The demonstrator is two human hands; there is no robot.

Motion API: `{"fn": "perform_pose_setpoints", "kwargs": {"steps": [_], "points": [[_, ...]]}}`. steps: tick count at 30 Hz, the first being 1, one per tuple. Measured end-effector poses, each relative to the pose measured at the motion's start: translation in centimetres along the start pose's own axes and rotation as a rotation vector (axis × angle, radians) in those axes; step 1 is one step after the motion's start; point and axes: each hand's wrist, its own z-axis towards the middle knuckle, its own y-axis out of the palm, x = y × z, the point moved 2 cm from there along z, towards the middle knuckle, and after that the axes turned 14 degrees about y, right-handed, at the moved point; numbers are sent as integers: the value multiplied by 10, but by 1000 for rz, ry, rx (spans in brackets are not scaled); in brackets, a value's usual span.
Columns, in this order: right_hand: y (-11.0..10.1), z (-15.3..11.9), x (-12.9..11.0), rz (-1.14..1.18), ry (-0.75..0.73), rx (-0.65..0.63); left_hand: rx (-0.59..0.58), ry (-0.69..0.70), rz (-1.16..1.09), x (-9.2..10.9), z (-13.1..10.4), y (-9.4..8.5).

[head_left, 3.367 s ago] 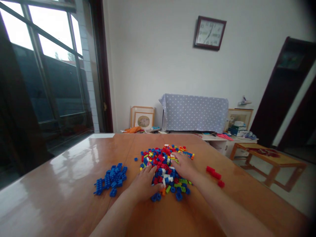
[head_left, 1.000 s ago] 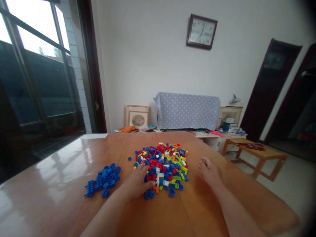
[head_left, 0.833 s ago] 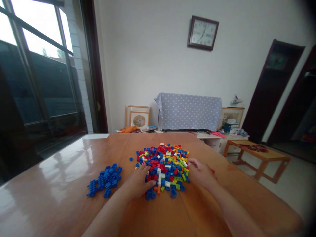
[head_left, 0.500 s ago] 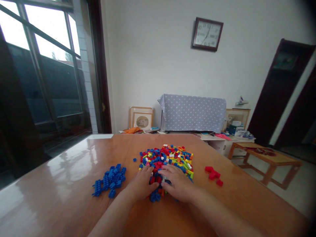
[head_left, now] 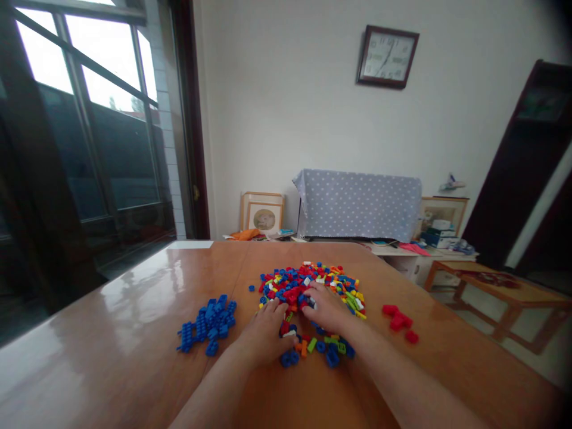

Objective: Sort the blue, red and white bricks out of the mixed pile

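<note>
A mixed heap of small toy bricks (head_left: 330,286) in red, blue, yellow, green, white and orange lies mid-table. My left hand (head_left: 267,335) rests at the heap's near left edge, fingers apart, the thumb by a white piece. On the heap's right part lies my right hand (head_left: 325,307), its fingers spread over red and blue bricks. Neither hand visibly grips a brick. Blue bricks (head_left: 210,323) form a separate group to the left of my left hand. A few red bricks (head_left: 399,319) sit apart on the right.
The brown table (head_left: 147,333) reaches forward towards a cabinet with a dotted cloth (head_left: 360,205) over something on it. A low wooden table (head_left: 504,286) stands at the right. Glass doors (head_left: 107,143) are on the left.
My right hand has moved forward, away from my left hand, uncovering blue, green and orange bricks near the front. The view has shifted slightly.
</note>
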Motion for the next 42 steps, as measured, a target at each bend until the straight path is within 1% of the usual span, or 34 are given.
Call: {"fn": "perform_pose_setpoints", "kwargs": {"steps": [6,10,12,15,17,19,21,24,28,30,32,36,39,42], "points": [[-11,4,36,71,164,40,13,3,11,2,1,-3],[-17,-3,50,96,212,42,13,11,23,5,2,-6],[-18,-8,51,114,208,31,21,19,30,5,2,-6],[-14,-13,46,166,179,-3,36,31,30,5,2,-6],[-9,-15,40,286,163,-64,44,48,29,6,3,-6],[-5,-15,35,455,161,-128,47,62,30,6,3,-7],[-5,-14,32,600,166,-149,41,64,37,7,3,-8],[-9,-13,36,708,220,-81,24,53,51,9,3,-11],[-13,-15,58,762,349,27,9,42,73,13,4,-19],[-13,-15,73,759,398,49,12,40,93,15,4,-21],[-13,-16,89,697,434,72,20,33,100,14,5,-22],[-17,-15,111,454,460,175,51,32,66,11,7,-18],[-18,-14,114,279,468,202,86,30,43,8,9,-17],[-14,-11,108,181,446,195,110,30,24,8,11,-17]]}}
